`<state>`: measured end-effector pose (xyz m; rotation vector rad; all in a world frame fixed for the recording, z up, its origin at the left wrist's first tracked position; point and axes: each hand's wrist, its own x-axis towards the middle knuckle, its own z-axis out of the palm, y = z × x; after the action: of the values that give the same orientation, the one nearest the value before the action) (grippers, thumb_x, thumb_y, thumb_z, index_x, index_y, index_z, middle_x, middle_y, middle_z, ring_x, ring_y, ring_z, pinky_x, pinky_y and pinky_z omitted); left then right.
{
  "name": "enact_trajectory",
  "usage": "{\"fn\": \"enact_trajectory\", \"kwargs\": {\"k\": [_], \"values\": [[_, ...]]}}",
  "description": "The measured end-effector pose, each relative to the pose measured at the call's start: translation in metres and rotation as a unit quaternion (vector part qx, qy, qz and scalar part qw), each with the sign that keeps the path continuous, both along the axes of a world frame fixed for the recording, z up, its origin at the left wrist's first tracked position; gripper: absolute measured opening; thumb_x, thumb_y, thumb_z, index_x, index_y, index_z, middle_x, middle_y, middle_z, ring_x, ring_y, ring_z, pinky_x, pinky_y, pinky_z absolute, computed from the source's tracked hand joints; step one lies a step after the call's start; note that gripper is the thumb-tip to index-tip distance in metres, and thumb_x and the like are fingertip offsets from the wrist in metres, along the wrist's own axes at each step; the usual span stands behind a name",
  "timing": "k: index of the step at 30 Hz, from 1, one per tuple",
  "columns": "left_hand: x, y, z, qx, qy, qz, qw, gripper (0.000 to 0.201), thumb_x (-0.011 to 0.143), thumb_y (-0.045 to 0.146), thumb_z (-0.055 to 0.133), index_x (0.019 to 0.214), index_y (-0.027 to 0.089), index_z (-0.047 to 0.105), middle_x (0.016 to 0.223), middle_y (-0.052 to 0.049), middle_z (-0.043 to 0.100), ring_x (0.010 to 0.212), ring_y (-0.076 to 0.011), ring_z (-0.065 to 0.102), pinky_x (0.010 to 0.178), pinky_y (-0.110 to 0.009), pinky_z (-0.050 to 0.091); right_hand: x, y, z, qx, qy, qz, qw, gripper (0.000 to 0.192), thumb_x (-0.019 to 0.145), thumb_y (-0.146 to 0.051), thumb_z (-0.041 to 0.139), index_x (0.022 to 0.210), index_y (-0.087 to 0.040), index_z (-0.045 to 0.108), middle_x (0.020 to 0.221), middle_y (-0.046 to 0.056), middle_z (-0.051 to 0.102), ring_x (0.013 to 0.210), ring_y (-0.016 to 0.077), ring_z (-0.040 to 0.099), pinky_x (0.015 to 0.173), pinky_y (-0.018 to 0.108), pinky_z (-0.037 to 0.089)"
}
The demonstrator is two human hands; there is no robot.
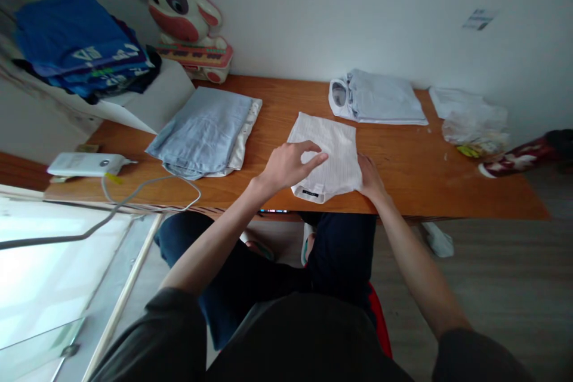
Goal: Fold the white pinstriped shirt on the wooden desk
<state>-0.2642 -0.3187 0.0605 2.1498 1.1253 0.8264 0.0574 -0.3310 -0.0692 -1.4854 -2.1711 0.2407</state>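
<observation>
A folded white ribbed shirt (333, 152) lies on the wooden table in front of me, its collar with a dark label towards the table's front edge. My left hand (290, 164) is over the shirt's left side, thumb and forefinger spread apart with nothing between them. Along the right edge of the shirt rests my right hand (370, 179), its fingers stretched out against the fabric. The tips of some right fingers are hard to make out.
Folded light blue clothes (208, 128) lie at left, below a blue clothes stack (80, 42) on a white box (168, 92). A cow toy (179, 12) stands behind. Folded pale shirts (385, 98), a plastic bag (477, 125) and a red bottle (521, 155) are at right. A cable (125, 200) crosses the left edge.
</observation>
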Motion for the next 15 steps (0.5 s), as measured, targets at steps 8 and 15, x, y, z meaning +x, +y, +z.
{"fn": "enact_trajectory", "kwargs": {"k": [8,15], "values": [[-0.037,0.015,-0.095,0.032,0.079,0.037,0.996,0.055,0.097,0.043,0.069,0.148,0.026,0.061,0.169,-0.012,0.048,0.16,-0.035,0.037,0.133,-0.061,0.021,0.009,0.007,-0.01,0.027,0.097,-0.072,0.992,0.058,0.101,-0.044,0.052,0.157,-0.031,0.047,0.155,0.012,0.06,0.143,0.0379,0.056,0.123,0.065,0.041],[-0.051,-0.003,-0.103,0.027,0.062,0.014,0.998,0.046,0.091,0.027,0.064,0.137,0.028,0.07,0.167,-0.007,0.05,0.158,-0.0319,0.042,0.134,-0.062,0.019,0.015,0.012,-0.003,0.034,0.241,-0.094,0.965,0.046,0.109,-0.056,0.037,0.138,-0.03,0.063,0.14,0.01,0.071,0.134,0.0297,0.065,0.118,0.057,0.05]]}}
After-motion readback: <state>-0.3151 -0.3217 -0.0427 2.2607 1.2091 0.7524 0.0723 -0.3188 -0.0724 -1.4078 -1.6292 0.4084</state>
